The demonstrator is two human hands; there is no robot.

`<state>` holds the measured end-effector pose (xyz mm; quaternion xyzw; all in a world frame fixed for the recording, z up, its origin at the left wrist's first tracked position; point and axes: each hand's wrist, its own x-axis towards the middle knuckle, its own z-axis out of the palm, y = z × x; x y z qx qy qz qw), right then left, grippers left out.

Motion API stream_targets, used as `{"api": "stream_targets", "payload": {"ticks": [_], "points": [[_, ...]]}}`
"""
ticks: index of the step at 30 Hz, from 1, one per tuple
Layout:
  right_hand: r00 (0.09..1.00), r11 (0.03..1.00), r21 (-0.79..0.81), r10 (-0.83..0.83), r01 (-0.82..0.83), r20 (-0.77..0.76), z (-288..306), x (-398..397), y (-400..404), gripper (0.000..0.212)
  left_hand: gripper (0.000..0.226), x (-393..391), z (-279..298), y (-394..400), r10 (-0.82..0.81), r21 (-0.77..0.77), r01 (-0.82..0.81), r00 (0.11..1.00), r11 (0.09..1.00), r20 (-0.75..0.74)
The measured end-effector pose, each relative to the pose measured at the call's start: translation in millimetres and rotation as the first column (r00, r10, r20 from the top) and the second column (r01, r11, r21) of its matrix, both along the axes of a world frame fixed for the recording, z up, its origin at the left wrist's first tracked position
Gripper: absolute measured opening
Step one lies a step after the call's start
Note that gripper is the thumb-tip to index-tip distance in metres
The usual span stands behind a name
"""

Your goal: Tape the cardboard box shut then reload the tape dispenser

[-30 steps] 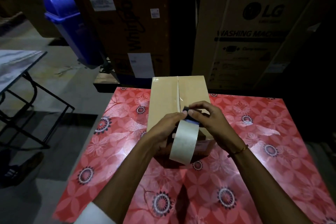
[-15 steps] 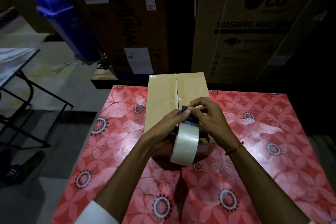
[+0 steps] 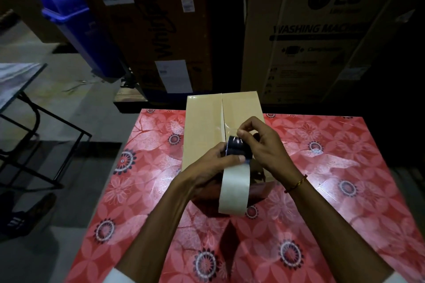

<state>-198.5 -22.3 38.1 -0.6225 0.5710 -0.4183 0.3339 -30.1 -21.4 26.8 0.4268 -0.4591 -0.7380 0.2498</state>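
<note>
A brown cardboard box (image 3: 204, 126) lies on the red flowered table (image 3: 322, 190), its two top flaps closed with the centre seam showing. Over its near end I hold a tape dispenser (image 3: 238, 150) with a dark blue head and a roll of pale tape (image 3: 234, 188) hanging below. My left hand (image 3: 207, 167) grips the dispenser from the left, thumb across it. My right hand (image 3: 264, 145) pinches the clear free end of the tape (image 3: 231, 131) just above the dispenser's head, over the seam.
Tall appliance cartons (image 3: 310, 30) stand close behind the table. A blue bin (image 3: 76, 27) leans at the back left. A folding metal table (image 3: 27, 103) stands on the left floor, and a dark shoe (image 3: 27, 213) shows at the lower left.
Both hands have lifted the dispenser a little toward the box's middle. My right fingers have drawn a short clear strip of tape up from the dispenser head.
</note>
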Motion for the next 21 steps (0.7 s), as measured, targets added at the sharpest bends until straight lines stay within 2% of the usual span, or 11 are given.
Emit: {"api": "stream_targets", "payload": {"ticks": [3,8,13,18,21], "points": [[1.0,1.0,-0.001,0.008,-0.008,-0.017,0,1,-5,0.005,0.04,-1,2,2,0.023,0.025,-0.022,1.0,0.999,-0.021],[0.999,0.999,0.047,0.029,-0.028,-0.017,4,-2,-16,0.006,0.055,-1,5,6,0.025,0.045,-0.023,0.998,0.999,-0.052],[0.995,0.991,0.1,0.092,-0.087,-0.043,4,-6,-27,0.007,0.055,-1,10,7,0.034,0.083,-0.025,0.993,0.996,-0.114],[0.994,0.983,0.147,0.107,-0.106,-0.001,-1,-11,-37,0.008,0.063,-2,13,9,-0.066,-0.052,0.065,0.997,0.997,-0.027],[0.994,0.979,0.168,0.11,-0.113,0.031,-5,-13,-39,0.008,0.056,-2,15,8,-0.074,-0.047,0.074,0.997,0.996,0.015]]}}
